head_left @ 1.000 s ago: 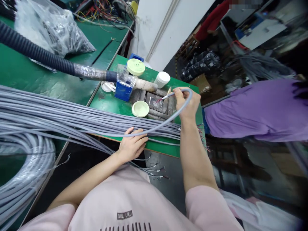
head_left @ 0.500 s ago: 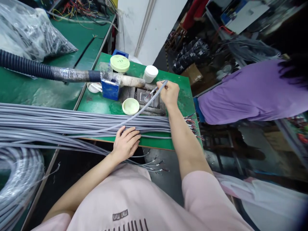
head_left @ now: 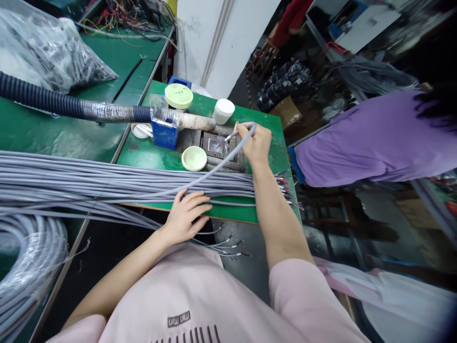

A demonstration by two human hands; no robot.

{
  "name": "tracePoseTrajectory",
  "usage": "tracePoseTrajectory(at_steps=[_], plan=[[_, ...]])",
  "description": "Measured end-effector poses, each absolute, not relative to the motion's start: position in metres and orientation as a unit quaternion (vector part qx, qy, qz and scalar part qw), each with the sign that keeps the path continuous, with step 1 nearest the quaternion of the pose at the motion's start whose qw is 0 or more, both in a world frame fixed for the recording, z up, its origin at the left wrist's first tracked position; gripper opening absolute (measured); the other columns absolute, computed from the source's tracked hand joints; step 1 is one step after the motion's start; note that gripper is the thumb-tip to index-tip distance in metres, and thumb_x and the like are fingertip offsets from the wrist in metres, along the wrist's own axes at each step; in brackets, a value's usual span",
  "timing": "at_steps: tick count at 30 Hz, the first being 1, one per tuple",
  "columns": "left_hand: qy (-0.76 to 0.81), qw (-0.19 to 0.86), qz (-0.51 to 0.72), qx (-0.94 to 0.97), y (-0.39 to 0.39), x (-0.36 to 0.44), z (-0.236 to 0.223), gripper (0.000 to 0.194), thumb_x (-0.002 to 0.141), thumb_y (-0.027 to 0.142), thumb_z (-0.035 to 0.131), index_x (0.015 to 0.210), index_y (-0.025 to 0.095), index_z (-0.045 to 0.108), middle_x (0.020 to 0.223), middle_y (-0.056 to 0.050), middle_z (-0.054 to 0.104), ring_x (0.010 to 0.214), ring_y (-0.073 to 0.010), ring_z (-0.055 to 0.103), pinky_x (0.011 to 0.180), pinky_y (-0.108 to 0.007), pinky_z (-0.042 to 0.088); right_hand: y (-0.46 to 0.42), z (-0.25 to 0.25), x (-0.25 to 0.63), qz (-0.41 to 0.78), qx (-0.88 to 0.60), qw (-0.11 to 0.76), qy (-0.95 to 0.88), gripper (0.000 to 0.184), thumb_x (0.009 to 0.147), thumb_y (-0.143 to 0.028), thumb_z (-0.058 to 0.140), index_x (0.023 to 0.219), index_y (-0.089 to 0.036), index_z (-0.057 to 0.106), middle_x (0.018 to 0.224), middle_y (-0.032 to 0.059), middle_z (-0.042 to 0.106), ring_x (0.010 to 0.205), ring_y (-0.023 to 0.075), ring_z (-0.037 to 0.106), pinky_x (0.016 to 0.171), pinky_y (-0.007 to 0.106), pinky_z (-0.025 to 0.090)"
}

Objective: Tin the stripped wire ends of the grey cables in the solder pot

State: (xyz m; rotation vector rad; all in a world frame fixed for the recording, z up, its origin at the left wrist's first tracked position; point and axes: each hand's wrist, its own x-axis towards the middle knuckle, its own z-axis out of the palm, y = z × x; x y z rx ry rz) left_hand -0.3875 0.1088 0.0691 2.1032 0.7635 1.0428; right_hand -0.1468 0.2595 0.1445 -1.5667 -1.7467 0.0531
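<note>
My right hand [head_left: 257, 144] pinches one grey cable [head_left: 228, 158] near its end. The cable bends back at the fingers, and its stripped wire ends point left over the shiny square of a small soldering pot [head_left: 215, 145]; whether they touch it I cannot tell. My left hand [head_left: 188, 215] lies with its fingers stretched out on the near edge of a bundle of grey cables [head_left: 107, 177]. Just left of the pot's near side is an open pale-green tub [head_left: 194, 158]. The bundle's bare wire ends [head_left: 283, 186] lie past my right forearm.
A ribbed black hose [head_left: 46, 98] runs to a blue block [head_left: 164, 134] beside the pot. Behind stand a lidded tub [head_left: 179, 96] and a white jar [head_left: 223, 111]. Coiled cable [head_left: 32, 267] sits at left, a bag [head_left: 60, 52] beyond. A person in purple [head_left: 364, 138] is at right.
My right hand has shifted slightly right and nearer to me, and the cable's end has turned more toward the left. My left hand stays almost where it was, fingers a little more spread.
</note>
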Motion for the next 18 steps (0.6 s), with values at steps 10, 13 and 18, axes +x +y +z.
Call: tracePoseTrajectory(at_steps=[10,13,18], plan=[[0.222,0.833,0.326,0.388,0.096,-0.393,0.123,0.037,0.076,0.045,0.073,0.098,0.016,0.074,0.081,-0.007,0.072,0.063,-0.0116,0.064,0.062,-0.023,0.053,0.097,0.151,-0.178,0.088,-0.399,0.478,-0.777,0.037,0.083,-0.014,0.063,0.116,-0.031,0.065,0.113,0.0039,0.070,0.099,0.0249,0.068,0.086,0.044,0.055],[0.260,0.848,0.363,0.286,0.100,-0.371,0.110,0.046,0.063,0.053,0.079,0.083,0.012,0.073,0.069,-0.004,0.067,0.051,-0.0060,0.055,0.051,-0.018,0.046,0.071,0.131,-0.187,0.111,-0.349,0.465,-0.806,0.041,0.083,-0.009,0.060,0.119,-0.028,0.064,0.113,0.0067,0.071,0.106,0.0262,0.066,0.087,0.046,0.055],[0.346,0.797,0.403,0.287,0.089,-0.357,0.100,0.044,0.058,0.051,0.082,0.071,0.010,0.073,0.057,0.000,0.060,0.049,-0.0045,0.049,0.049,-0.016,0.039,0.041,0.114,-0.191,0.146,-0.425,0.451,-0.771,0.037,0.087,-0.008,0.052,0.113,-0.029,0.067,0.108,0.0047,0.073,0.104,0.0239,0.067,0.087,0.043,0.056]])
